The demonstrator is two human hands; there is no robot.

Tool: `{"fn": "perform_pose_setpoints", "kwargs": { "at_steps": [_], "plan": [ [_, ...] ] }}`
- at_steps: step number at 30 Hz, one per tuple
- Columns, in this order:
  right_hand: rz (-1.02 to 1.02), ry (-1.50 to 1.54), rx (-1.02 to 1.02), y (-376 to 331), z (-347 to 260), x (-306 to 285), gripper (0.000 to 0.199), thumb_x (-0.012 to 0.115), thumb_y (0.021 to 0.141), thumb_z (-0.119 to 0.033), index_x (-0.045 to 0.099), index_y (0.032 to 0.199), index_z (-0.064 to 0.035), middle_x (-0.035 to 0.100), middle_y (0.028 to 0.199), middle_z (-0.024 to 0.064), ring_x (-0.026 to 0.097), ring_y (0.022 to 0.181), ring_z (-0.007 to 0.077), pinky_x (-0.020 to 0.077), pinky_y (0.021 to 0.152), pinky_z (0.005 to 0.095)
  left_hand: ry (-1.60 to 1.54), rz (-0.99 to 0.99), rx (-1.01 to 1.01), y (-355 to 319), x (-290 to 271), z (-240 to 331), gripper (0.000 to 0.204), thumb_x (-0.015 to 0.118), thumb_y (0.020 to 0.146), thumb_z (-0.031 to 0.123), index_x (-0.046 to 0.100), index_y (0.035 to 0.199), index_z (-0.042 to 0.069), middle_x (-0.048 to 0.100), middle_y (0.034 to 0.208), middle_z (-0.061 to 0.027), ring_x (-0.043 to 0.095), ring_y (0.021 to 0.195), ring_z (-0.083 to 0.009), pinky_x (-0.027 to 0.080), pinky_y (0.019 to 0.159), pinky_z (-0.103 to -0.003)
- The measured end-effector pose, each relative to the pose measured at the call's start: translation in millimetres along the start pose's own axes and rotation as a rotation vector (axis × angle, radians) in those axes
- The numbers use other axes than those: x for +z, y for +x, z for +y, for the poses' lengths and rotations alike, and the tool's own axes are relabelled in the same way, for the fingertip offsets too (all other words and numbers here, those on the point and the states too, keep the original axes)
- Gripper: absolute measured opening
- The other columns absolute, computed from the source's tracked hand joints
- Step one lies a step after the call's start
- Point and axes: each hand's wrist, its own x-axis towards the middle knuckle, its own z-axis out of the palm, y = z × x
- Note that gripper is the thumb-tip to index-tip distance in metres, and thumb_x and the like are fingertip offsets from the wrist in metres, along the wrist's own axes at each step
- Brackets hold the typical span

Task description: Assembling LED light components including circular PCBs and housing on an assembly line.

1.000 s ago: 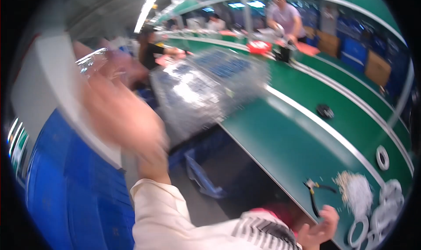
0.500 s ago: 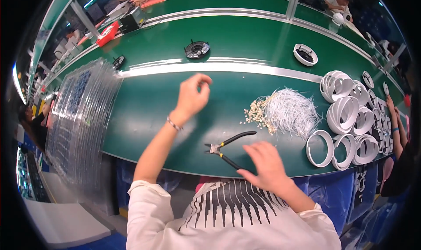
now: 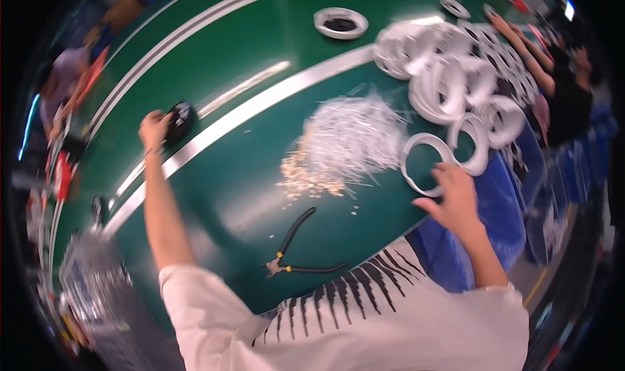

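Observation:
My left hand (image 3: 154, 130) is stretched out over the far strip at the left, its fingers closed on the edge of a black round plastic part (image 3: 180, 120). Motion blur hides the part's detail. At the right, my right hand (image 3: 458, 200) is at the near edge of a white ring (image 3: 406, 157), thumb and fingers apart. Its fingertips overlap the ring's rim; whether they touch it I cannot tell. A pair of cutting pliers (image 3: 276, 265) with black handles lies with its handles spread on the green table (image 3: 221, 195) in front of me.
A pile of thin white strips (image 3: 355, 137) with small beige bits (image 3: 306, 179) lies mid-table. Stacked white rings (image 3: 439, 88) crowd the right. A white ring with a black insert (image 3: 340, 24) sits on the far strip. Clear plastic trays (image 3: 97, 273) stand at the left. Other people work nearby.
My view has turned to the right. My left hand has reached out to the black round part and closed on it. My right hand has moved from beside the pliers to the white ring.

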Motion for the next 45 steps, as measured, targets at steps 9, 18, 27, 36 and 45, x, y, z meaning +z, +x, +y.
{"fn": "perform_pose_setpoints", "kwargs": {
  "at_steps": [9,18,27,36,45],
  "plan": [
    [0.187,0.133,-0.101,1.5,-12.9,2.9,0.015,0.069,0.067,-0.004,0.060,0.079,-0.0061,0.061,0.080,0.0034,0.055,0.068,0.0209,0.0381,0.066,0.0327,-1.030,-0.109,-0.190,-116.0,-65.4,13.3,0.026,0.057,0.089,0.012,0.056,0.109,-0.004,0.061,0.104,-0.0108,0.061,0.092,-0.0158,0.051,0.078,-0.027],
    [0.012,0.618,-0.546,59.0,-179.6,12.2,0.017,0.072,0.064,-0.005,0.059,0.075,-0.0059,0.045,0.057,0.0022,0.045,0.047,0.0187,0.0329,0.047,0.0308,-1.437,0.364,-0.471,-290.7,-52.6,99.6,0.028,0.044,0.095,0.015,0.043,0.118,-0.001,0.053,0.116,-0.0136,0.054,0.107,-0.0237,0.045,0.093,-0.039],
    [-0.409,0.588,-0.720,54.9,-226.3,66.4,0.043,0.074,0.066,-0.033,0.061,0.092,-0.0019,0.053,0.066,0.0047,0.055,0.064,0.0231,0.0431,0.073,0.0381,-1.256,0.395,-0.271,-307.1,-61.7,101.5,0.026,0.043,0.095,0.008,0.042,0.119,-0.001,0.054,0.111,-0.0095,0.052,0.101,-0.0131,0.044,0.089,-0.027],
    [-0.686,0.291,-0.729,91.1,-206.8,46.9,0.115,0.084,0.047,-0.040,0.024,0.136,0.0028,0.024,0.140,0.0212,0.022,0.128,0.0439,0.0088,0.101,0.0659,-1.373,0.251,-0.350,-309.8,-66.5,117.6,0.022,0.047,0.093,0.009,0.048,0.111,-0.003,0.058,0.107,-0.0096,0.055,0.098,-0.0131,0.045,0.087,-0.027],
    [-0.110,0.992,-0.273,124.3,-205.7,65.5,0.116,0.084,0.051,-0.044,0.021,0.135,0.0046,0.028,0.136,0.0264,0.031,0.123,0.0407,0.0266,0.102,0.0466,-1.462,0.147,-0.279,-319.1,-59.1,174.5,0.023,0.052,0.092,0.013,0.056,0.107,-0.004,0.062,0.100,-0.0063,0.057,0.089,-0.0097,0.046,0.079,-0.023]
  ]
}}
